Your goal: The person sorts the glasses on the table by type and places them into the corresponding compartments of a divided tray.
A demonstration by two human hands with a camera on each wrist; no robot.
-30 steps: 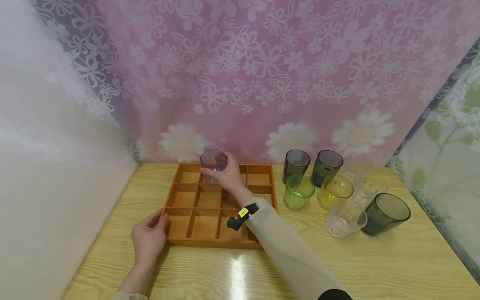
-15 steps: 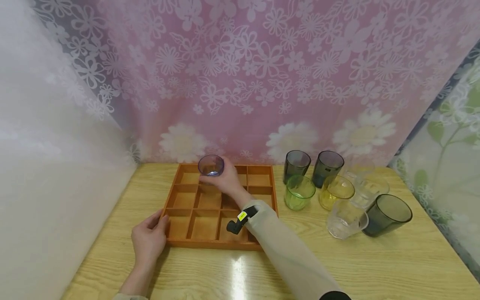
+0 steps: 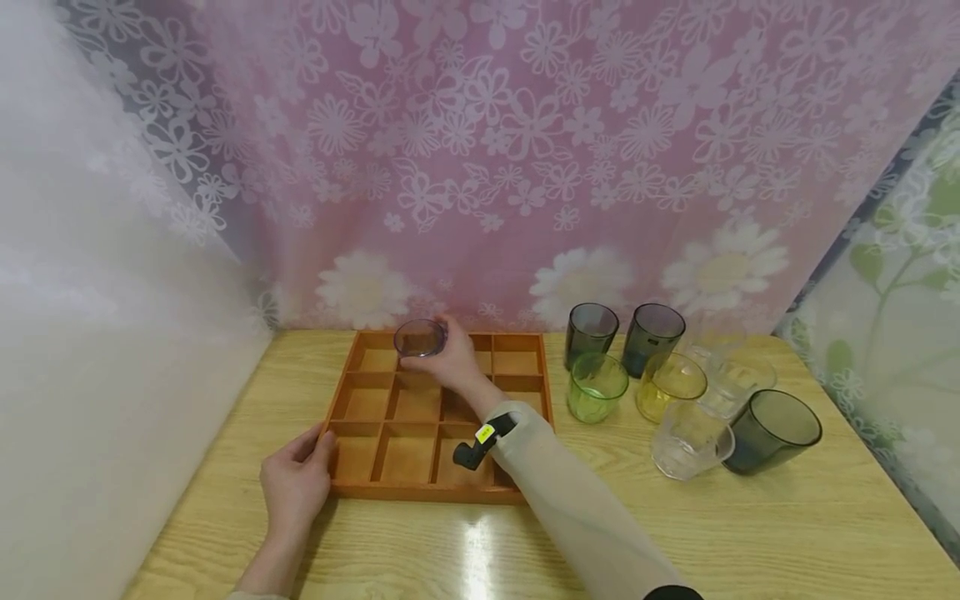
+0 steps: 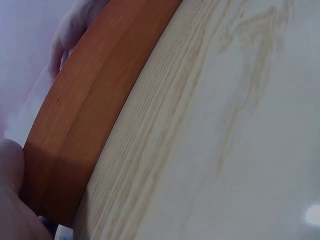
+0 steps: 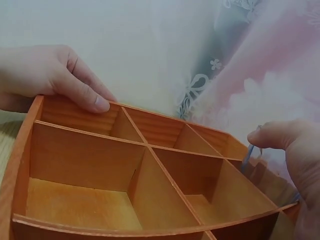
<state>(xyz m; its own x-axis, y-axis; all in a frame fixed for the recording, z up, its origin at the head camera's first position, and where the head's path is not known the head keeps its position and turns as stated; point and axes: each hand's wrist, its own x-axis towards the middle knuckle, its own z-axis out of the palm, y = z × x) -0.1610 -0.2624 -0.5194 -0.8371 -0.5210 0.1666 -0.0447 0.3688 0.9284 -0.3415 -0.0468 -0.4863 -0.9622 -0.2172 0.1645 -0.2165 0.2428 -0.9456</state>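
In the head view my right hand holds a drinking glass with a faint purple-blue tint. The thumb and fingers curl round its side. It stands upright over the back row of the brown wooden compartment tray, its lower part down in the second cell from the left. Whether its base touches the floor of that cell is hidden. My left hand grips the tray's left wall near the front corner. In the right wrist view the thumb of the left hand lies over the rim.
Right of the tray stand two dark grey glasses, a green glass, a yellow glass, several clear glasses and a smoky olive glass. A pink flowered curtain hangs behind the table.
My right hand has lowered the purple-blue glass and shifted it slightly left, down into the back-row cell. The left hand stays on the tray's left wall.
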